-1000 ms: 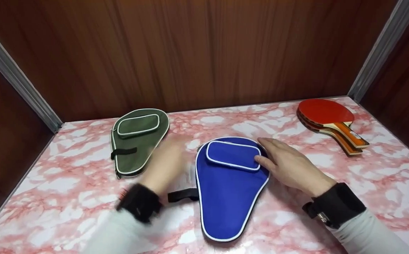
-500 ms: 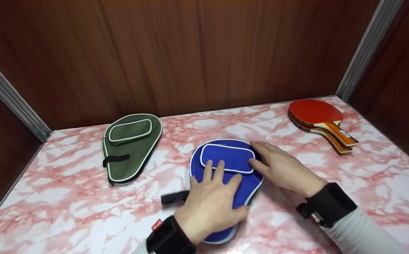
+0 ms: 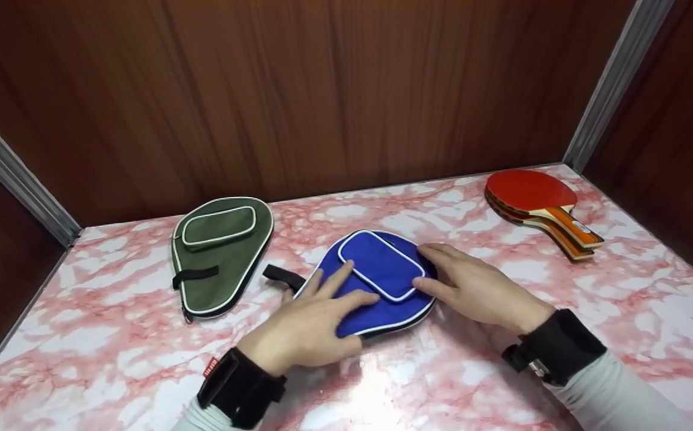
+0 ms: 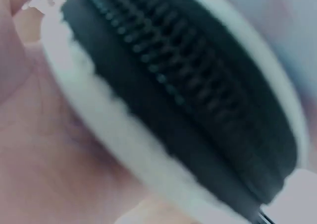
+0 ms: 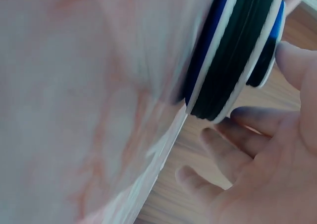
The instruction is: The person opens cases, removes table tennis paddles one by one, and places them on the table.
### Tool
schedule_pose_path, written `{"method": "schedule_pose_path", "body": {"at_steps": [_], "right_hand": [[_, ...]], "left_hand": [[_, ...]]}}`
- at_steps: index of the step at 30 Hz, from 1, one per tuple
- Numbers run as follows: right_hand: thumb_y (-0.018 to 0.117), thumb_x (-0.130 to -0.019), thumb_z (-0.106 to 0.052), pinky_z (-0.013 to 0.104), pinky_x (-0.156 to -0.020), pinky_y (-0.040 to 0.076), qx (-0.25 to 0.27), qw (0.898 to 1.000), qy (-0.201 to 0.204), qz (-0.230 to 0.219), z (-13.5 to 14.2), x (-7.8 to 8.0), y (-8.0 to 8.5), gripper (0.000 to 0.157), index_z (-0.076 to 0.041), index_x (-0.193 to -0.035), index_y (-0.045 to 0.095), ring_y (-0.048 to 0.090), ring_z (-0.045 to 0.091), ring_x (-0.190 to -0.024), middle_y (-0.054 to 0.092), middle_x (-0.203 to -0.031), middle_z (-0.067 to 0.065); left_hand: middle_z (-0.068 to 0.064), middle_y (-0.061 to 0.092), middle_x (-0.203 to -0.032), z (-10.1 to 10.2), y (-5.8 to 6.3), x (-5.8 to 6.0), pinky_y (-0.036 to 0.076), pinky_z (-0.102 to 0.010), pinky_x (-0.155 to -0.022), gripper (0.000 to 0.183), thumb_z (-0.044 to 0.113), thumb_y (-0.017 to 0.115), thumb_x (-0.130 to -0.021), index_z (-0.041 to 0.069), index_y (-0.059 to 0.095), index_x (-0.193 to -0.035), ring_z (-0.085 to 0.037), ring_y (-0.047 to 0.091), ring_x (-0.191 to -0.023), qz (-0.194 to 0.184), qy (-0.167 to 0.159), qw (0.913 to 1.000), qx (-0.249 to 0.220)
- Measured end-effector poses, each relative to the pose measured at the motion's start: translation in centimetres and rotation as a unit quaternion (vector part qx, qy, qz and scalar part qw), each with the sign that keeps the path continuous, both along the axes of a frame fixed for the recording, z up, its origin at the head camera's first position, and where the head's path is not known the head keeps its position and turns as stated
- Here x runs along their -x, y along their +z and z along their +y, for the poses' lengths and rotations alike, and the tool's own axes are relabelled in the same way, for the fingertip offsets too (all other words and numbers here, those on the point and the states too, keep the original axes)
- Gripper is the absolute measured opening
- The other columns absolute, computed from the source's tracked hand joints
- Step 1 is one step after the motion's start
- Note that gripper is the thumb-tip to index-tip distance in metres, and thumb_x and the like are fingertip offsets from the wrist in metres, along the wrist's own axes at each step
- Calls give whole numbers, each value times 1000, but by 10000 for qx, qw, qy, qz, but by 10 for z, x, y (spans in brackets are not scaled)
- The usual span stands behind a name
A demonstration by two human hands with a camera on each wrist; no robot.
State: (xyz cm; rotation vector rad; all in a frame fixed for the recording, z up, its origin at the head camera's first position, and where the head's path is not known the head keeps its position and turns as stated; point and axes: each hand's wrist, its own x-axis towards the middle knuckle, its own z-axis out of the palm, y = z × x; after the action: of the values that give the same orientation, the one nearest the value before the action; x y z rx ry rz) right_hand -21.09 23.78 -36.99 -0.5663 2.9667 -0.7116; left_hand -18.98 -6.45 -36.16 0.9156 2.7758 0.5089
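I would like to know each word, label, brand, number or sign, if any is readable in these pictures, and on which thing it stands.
No text can be read.
Red tag on the left wristband: marked in white, too small to read.
Pale label on the handle of the upper paddle: too small to read.
Blue case and green case: no lettering seen.

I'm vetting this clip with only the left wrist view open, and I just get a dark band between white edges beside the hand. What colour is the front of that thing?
Observer: The head view shows it is a blue case.
Operator: Is it touched anywhere else?
Observer: Yes, the right hand touches its broad end.
Operator: What lies off to the right?
Observer: Two stacked paddles, the top one with a red face.
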Motion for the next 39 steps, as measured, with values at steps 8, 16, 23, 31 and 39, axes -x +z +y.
{"method": "schedule_pose_path", "body": {"at_steps": [8, 16, 23, 31, 39], "right_hand": [[59, -114, -16, 63, -118, 43, -296, 9965, 640, 453, 1, 39, 8, 45, 0, -156, 60, 59, 42, -143, 62, -153, 23], [52, -105, 3, 60, -117, 46, -618, 9922, 1070, 188, -10, 78, 6, 47, 2, -151, 64, 63, 42, -138, 67, -145, 24], [44, -101, 9, 60, -124, 37, -468, 9908, 1179, -480, -18, 89, 14, 62, -4, -160, 56, 54, 42, -148, 60, -156, 23], [47, -101, 7, 59, -119, 43, -614, 9910, 1192, 15, -16, 80, 14, 60, -8, -157, 62, 60, 39, -141, 67, -147, 19], [57, -101, 5, 63, -121, 40, -462, 9920, 1177, -28, -3, 73, 10, 61, -4, -162, 53, 52, 44, -147, 52, -160, 22]], "left_hand": [[-13, 19, -183, -6, -11, 6, 32, -87, -111, 65, 43, 82, -97, 41, 58, -157, -62, 21, -159, 73, -182, 9994, -281], [-11, 21, -182, -12, -16, 10, 28, -89, -109, 60, 29, 79, -94, 41, 63, -150, -62, 21, -159, 43, -556, 9972, -494], [-14, 27, -180, -17, -10, 14, 31, -85, -111, 60, 16, 79, -84, 33, 68, -141, -57, 22, -161, 168, -942, 9939, -540], [-12, 35, -178, -14, -5, 14, 18, -87, -117, 53, -1, 76, -82, 25, 68, -128, -56, 27, -160, 446, -922, 9940, -376], [-11, 55, -165, -9, -11, 20, 28, -79, -120, 56, -18, 76, -83, 20, 67, -123, -52, 42, -154, 1446, -670, 9871, -166]]}}
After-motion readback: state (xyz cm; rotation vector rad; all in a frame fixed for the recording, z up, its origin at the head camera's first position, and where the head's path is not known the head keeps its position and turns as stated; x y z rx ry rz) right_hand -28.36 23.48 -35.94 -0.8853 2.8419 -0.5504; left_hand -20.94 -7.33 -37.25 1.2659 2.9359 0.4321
